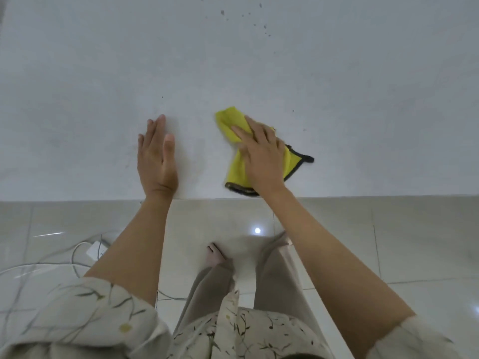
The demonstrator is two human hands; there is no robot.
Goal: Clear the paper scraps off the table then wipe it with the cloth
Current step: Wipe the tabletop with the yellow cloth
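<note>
Yellow cloth (234,161) lies crumpled near the white table (77,73) front edge, at five o'clock from centre; right hand (260,154) presses it with straight fingers. Left hand (156,159) stands edge-on, fingers straight, at nine o'clock from it

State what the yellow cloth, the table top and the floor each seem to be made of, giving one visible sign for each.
Yellow cloth: soft fabric, perhaps microfibre; it crumples and has a dark stitched edge.
Table top: hard, matt pale grey, possibly laminate or stone; faintly speckled, no glare.
Floor: glossy tiles, likely ceramic; grout lines and a reflected light spot.
</note>
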